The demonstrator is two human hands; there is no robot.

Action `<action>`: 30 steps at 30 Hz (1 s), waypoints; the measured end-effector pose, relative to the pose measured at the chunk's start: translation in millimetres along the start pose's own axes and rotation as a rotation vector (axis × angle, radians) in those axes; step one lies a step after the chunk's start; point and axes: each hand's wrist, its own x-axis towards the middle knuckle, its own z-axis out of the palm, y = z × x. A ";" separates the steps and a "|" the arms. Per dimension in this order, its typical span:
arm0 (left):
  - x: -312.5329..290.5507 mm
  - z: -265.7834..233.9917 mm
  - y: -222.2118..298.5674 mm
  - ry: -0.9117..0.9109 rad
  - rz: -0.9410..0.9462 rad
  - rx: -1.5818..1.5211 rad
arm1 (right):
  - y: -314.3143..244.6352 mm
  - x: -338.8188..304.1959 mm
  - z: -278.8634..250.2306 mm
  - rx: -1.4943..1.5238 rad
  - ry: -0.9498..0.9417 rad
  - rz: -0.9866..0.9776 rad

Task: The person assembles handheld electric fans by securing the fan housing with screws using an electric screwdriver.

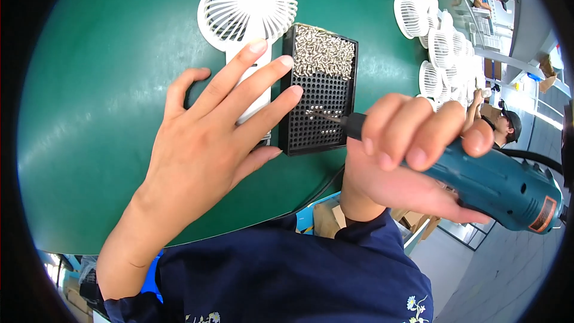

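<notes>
My left hand (pixel 206 122) lies spread over the handle of a white handheld fan (pixel 248 6), fingers stretched out. Its fingertips reach the left edge of a black screw tray (pixel 288 140). Small silver screws (pixel 323 52) are heaped in the tray's far end, and a few sit in the holes nearer me. My right hand (pixel 406 143) is wrapped round a teal electric screwdriver (pixel 499 185), held sideways. The thin bit points left, its tip over the holes with screws; whether it touches one I cannot tell. My left palm hides part of the fan's handle.
A green table (pixel 89 119) with a curved edge bears everything. Several white fan housings (pixel 439 48) are piled along its far right side. A black cable (pixel 320 193) runs past the tray's near edge. Two other people, one in a dark cap (pixel 510 118), are at the right.
</notes>
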 end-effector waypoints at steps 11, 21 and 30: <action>0.8 0.0 -0.7 0.017 0.006 -0.028 | 6.2 -4.6 32.5 -0.005 -0.034 -0.001; 2.1 4.8 -1.1 0.044 0.012 -0.026 | 6.1 -2.6 25.8 -0.010 -0.073 -0.008; 3.0 6.6 -0.8 0.047 0.011 -0.021 | 14.2 -4.1 25.3 0.025 -0.083 0.013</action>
